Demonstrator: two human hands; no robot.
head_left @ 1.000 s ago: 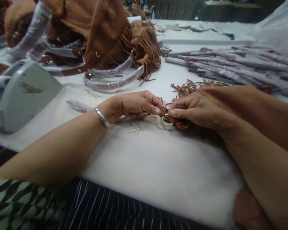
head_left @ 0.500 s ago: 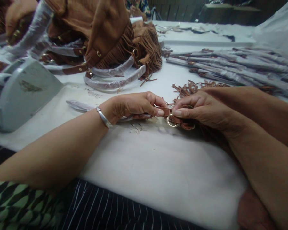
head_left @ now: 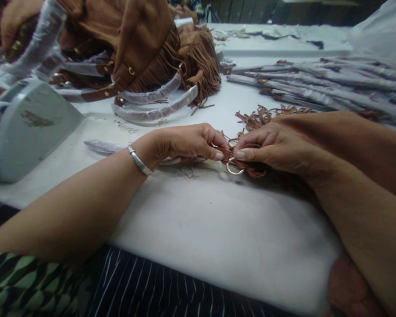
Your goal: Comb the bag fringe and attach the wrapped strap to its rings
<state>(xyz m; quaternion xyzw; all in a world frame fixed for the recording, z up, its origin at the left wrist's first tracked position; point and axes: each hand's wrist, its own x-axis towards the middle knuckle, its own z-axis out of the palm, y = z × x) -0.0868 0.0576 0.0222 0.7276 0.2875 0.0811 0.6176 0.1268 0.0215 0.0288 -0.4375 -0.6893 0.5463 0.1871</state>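
Between thumb and fingers my left hand (head_left: 198, 143) pinches the end of a brown leather strap (head_left: 225, 154). A gold metal ring (head_left: 235, 167) hangs where the strap meets the brown fringed bag (head_left: 257, 171). My right hand (head_left: 267, 147) is closed on the bag's leather beside that ring, its fingertips nearly touching those of my left. Most of this bag lies behind and under my right arm, with its fringe (head_left: 255, 119) spilling out beyond the hand. A plastic-wrapped part of the strap (head_left: 102, 146) runs out behind my left wrist.
Brown fringed bags (head_left: 141, 44) with plastic-wrapped handles (head_left: 155, 112) are heaped at the back left. A grey tape dispenser-like stand (head_left: 36, 132) is at the left. Several wrapped straps (head_left: 310, 83) lie at the back right of the white table (head_left: 218, 237). Another person's hand shows at the far back.
The ring and strap end have tilted slightly between my fingers, and the ring shows rounder. Both hands keep their grip. The whole view has shifted a little.
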